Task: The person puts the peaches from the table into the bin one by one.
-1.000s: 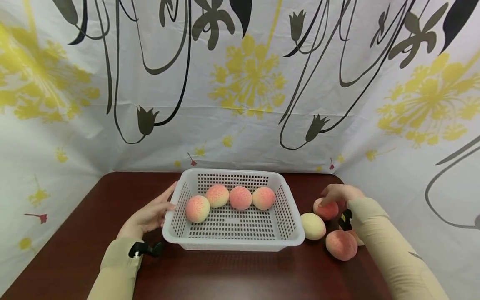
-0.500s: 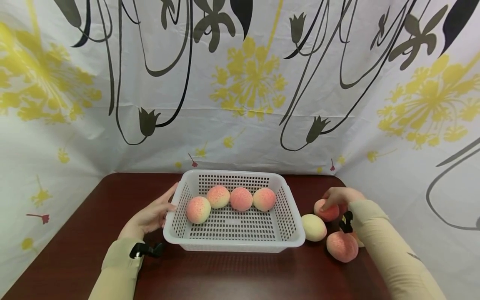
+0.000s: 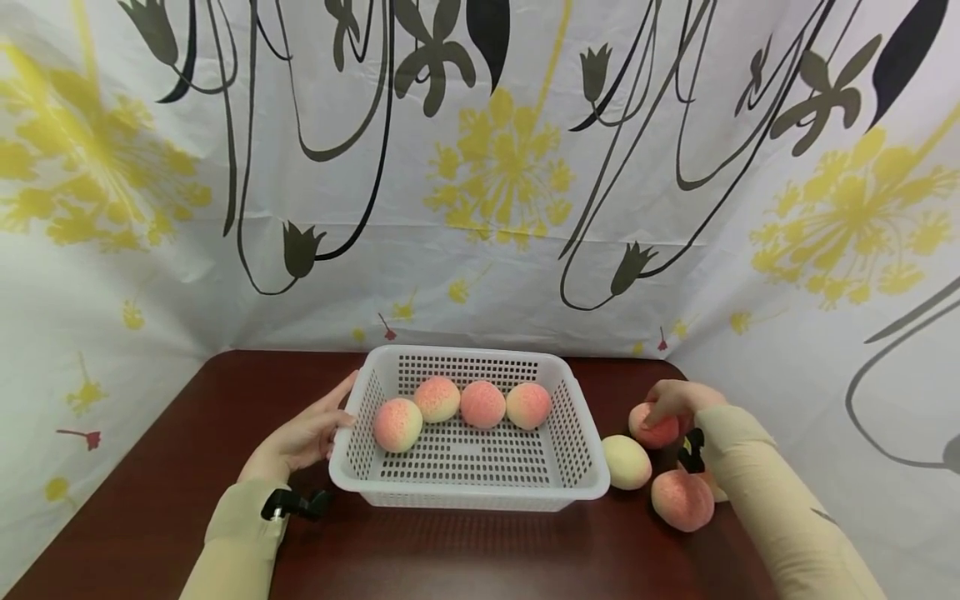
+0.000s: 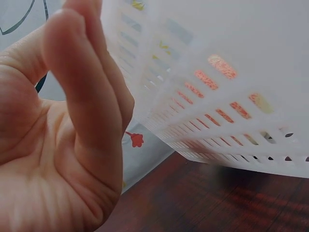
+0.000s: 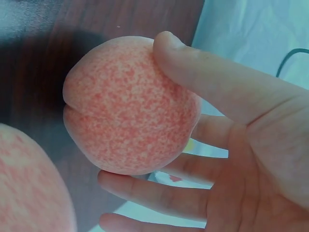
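My left hand [image 3: 303, 433] grips the left rim of a white perforated plastic basket [image 3: 468, 500], thumb at the rim. In the left wrist view, that hand [image 4: 82, 121] is close beside the basket's slotted wall [image 4: 251, 43]. Inside the basket, several pink-and-yellow peaches [image 3: 483, 405] form a curved line toward the back left. To the right of the basket, my right hand [image 3: 682, 402] holds a reddish peach [image 3: 654, 427] low by the table. The right wrist view has this peach [image 5: 130, 106] between the thumb and fingers of the hand [image 5: 231, 159].
A pale yellow peach [image 3: 627, 462] lies against the basket's right side. Nearer the front is another pink peach [image 3: 682, 500], with one more partly hidden behind it by the right wrist. The dark red-brown table [image 3: 450, 558] meets a white flower-printed cloth [image 3: 495, 275] at the back.
The head view has tilted up slightly, so everything sits a little lower in it. Both hands keep their places at the basket and the peach.
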{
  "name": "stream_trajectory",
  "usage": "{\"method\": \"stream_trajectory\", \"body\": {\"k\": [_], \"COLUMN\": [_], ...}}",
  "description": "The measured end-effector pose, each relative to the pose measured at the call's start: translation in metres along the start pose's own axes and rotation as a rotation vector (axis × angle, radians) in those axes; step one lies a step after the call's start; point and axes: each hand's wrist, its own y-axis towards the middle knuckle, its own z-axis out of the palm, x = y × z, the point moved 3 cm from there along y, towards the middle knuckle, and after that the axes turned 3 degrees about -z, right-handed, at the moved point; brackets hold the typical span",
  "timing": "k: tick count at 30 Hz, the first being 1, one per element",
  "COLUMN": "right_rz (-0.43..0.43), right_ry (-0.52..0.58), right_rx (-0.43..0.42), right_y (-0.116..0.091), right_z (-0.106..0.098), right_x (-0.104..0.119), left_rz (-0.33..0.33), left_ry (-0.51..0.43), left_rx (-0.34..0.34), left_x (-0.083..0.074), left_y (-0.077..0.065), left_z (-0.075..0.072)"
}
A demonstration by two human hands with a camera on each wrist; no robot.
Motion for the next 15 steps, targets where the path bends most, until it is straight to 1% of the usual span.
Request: {"method": "stream_trajectory", "body": {"k": [1, 3, 4, 5, 8, 11, 13, 14, 15], "right_rz": [-0.026, -0.055, -0.110, -0.125, -0.139, -0.152, -0.155, -0.134, -0.136], "right_ry": [-0.062, -0.132, -0.241, -0.288, -0.313, -0.324, -0.322, -0.282, -0.287], "right_rx": [0.008, 0.014, 0.027, 0.029, 0.032, 0.046, 0.052, 0.064, 0.064], "right_y": [0.002, 0.005, 0.011, 0.012, 0.007, 0.001, -0.004, -0.007, -0.009], "right_z": [-0.004, -0.009, -0.017, -0.021, -0.028, -0.032, -0.035, -0.036, -0.037], "right_x": [0.002, 0.005, 0.006, 0.009, 0.019, 0.029, 0.035, 0.037, 0.040], "left_rz": [0.000, 0.002, 0.002, 0.002, 0.001, -0.007, -0.014, -0.014, -0.014], "left_ry": [0.001, 0.003, 0.005, 0.009, 0.015, 0.017, 0.014, 0.014, 0.014], "left_rx": [0.002, 0.003, 0.002, 0.000, -0.015, -0.031, -0.033, -0.030, -0.029], "left_x": [-0.001, -0.003, -0.004, -0.005, -0.006, -0.002, 0.001, 0.003, 0.004], "left_y": [0.000, 0.001, 0.002, 0.002, 0.003, 0.002, 0.002, 0.002, 0.001], "left_z": [0.000, 0.000, 0.000, 0.000, -0.001, -0.002, -0.003, -0.004, -0.004]}}
